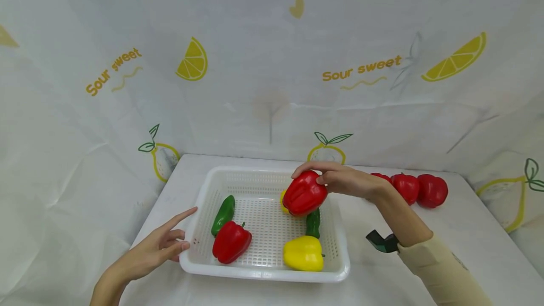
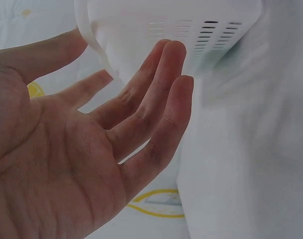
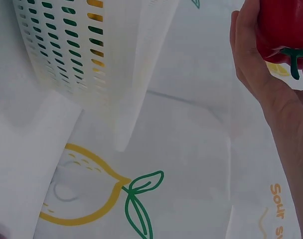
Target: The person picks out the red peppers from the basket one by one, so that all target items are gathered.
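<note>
My right hand (image 1: 337, 178) grips a red bell pepper (image 1: 305, 193) above the right side of a white perforated basket (image 1: 263, 275). In the right wrist view the same pepper (image 3: 286, 30) shows its green stem. My left hand (image 1: 155, 247) is at the basket's left wall, fingers spread and relaxed, fingertips right at the rim. Inside the basket a red bell pepper (image 1: 231, 242) and a green pepper (image 1: 223, 215) lie on the left. A yellow bell pepper (image 1: 303, 253) lies front right, with a dark green pepper (image 1: 312, 224) behind it. Another yellow one (image 1: 284, 201) is partly hidden by the held pepper.
Several red bell peppers (image 1: 431, 191) stand at the back right of the white table (image 1: 369, 268), partly behind my right forearm. A white sheet (image 1: 255, 60) with lemon prints hangs behind the table. A dark strap (image 1: 382, 241) sits by my right wrist.
</note>
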The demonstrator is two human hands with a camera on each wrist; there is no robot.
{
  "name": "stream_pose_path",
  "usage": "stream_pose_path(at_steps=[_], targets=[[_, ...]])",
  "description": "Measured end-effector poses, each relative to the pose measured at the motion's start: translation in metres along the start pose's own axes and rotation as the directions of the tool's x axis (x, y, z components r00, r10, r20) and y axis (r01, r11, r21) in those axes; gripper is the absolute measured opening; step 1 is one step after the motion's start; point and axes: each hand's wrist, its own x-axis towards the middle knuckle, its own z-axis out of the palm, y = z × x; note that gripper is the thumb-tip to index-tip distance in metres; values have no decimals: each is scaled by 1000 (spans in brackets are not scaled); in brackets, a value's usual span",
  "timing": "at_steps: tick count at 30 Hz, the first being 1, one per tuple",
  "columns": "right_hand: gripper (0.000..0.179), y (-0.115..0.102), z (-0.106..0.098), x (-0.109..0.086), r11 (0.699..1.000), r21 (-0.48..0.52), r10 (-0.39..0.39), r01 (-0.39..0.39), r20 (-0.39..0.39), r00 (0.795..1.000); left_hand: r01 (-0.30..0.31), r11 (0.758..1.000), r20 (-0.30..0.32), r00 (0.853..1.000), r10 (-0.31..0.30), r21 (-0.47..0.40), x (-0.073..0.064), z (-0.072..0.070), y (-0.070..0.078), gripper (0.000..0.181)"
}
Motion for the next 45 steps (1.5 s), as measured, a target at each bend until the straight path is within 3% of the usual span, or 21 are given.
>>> stream_pose_path(at_steps=[4, 7, 13, 20, 27, 38, 45], targets=[[45, 1, 1, -4, 998, -50, 42, -46, -71, 997, 3, 1000, 0, 1000, -3, -1, 0, 0, 1, 78], [55, 2, 3, -6, 995, -93, 29, -39, -98, 995, -2, 1000, 1, 1000, 2, -1, 0, 0, 1, 77], [63, 6, 2, -13, 995, -98, -28, 18, -104, 994, 8, 1000, -6, 1000, -8, 2, 1, 0, 0, 78], [74, 5, -2, -17, 984, -93, -163, 152, -125, 979, 15, 1000, -5, 1000, -15, -8, 0, 0, -2, 78], [67, 3, -4, -20, 964, -150, -240, 219, -136, 961, 0, 1000, -1, 1000, 0, -14, 0, 0, -2, 78], [62, 7, -4, -29, 972, -129, -223, 199, -218, 950, -31, 1000, 5, 1000, 31, -5, -1, -1, -3, 78], [61, 9, -3, -30, 957, -153, -275, 245, -230, 934, -31, 1000, 5, 1000, 31, 2, 0, 0, -3, 78]])
